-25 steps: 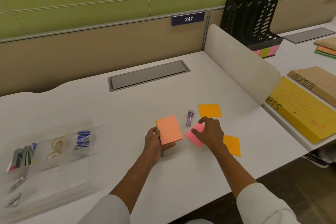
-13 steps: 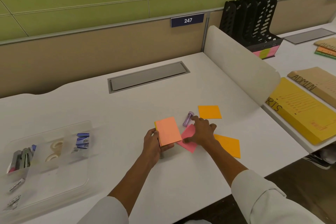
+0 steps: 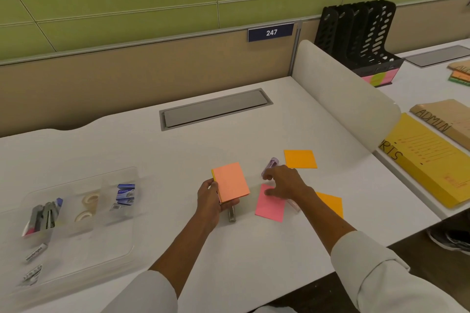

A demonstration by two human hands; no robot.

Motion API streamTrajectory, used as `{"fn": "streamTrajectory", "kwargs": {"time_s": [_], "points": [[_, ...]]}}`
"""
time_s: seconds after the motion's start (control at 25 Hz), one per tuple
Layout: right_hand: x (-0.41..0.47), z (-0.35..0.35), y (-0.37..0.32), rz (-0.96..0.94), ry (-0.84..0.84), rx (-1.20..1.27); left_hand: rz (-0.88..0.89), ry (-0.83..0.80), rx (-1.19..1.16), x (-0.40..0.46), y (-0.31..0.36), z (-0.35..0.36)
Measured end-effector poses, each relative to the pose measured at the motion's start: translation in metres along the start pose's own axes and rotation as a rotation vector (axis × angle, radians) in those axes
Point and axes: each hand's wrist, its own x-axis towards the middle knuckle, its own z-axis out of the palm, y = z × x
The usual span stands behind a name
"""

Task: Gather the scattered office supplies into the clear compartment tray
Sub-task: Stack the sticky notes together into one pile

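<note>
My left hand (image 3: 209, 198) grips a stack of sticky notes (image 3: 230, 181) with a salmon top sheet, tilted up above the white desk (image 3: 178, 160). My right hand (image 3: 284, 183) is spread flat, thumb and fingertips touching the far edge of a loose pink note (image 3: 269, 207). Its index finger reaches next to a small purple cylinder (image 3: 270, 164). One orange note (image 3: 300, 159) lies beyond the hand, and another orange note (image 3: 330, 204) is partly hidden under my right forearm. The clear compartment tray (image 3: 122, 241) sits at the left.
The tray holds staplers and pens (image 3: 43, 216), two tape rolls (image 3: 87, 206), blue staple boxes (image 3: 124, 194) and small packets (image 3: 35, 254). A small metal piece (image 3: 232, 215) lies under my left hand. A white divider (image 3: 343, 99) bounds the desk's right side, with folders (image 3: 432, 160) beyond.
My right hand has dragged the pink note a little toward me, and its fingers have spread and shifted toward the purple cylinder. The left hand keeps holding the stack.
</note>
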Motion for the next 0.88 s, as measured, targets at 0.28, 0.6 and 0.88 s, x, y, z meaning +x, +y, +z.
{"fn": "streamTrajectory", "kwargs": {"time_s": [0.28,0.6,0.88], "points": [[0.005,0.012,-0.008,0.07,-0.15,-0.015,-0.012,-0.016,0.004,-0.007,-0.002,0.003],[0.012,-0.003,-0.009,-0.118,0.166,0.406,-0.002,-0.003,0.008,-0.011,0.005,-0.011],[0.016,-0.052,-0.018,-0.129,0.369,0.636,-0.003,0.003,0.016,-0.013,0.011,-0.019]]}}
